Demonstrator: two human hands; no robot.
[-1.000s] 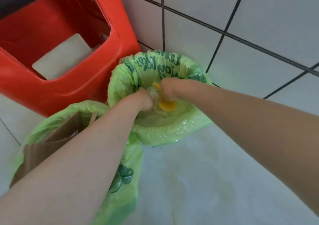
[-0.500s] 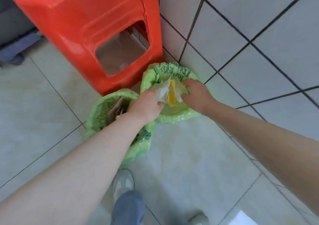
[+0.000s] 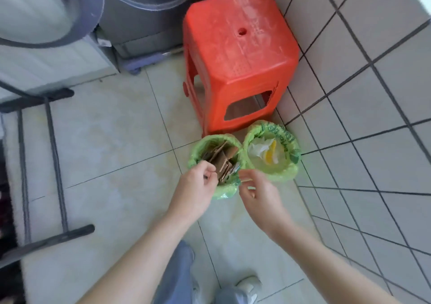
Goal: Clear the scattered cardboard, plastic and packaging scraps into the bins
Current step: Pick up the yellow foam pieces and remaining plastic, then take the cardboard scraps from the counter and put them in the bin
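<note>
Two small bins lined with green bags stand side by side on the floor in front of a red stool. The left bin [image 3: 195, 151] holds brown cardboard pieces [image 3: 222, 160]. The right bin [image 3: 292, 154] holds white plastic and a yellow scrap [image 3: 268, 151]. My left hand [image 3: 197, 190] hovers at the near rim of the left bin, fingers loosely curled and holding nothing. My right hand [image 3: 258, 193] hangs just in front of the gap between the bins, fingers apart and empty.
The red plastic stool [image 3: 238, 54] stands against the tiled wall [image 3: 363, 94] behind the bins. A washing machine [image 3: 140, 12] is at the back left. A dark metal rack frame [image 3: 46, 163] lies on the floor at left. My legs and white shoes [image 3: 247, 287] are below.
Both hands have let go of the plastic in the right bin and pulled back toward me. The view has risen far above the bins.
</note>
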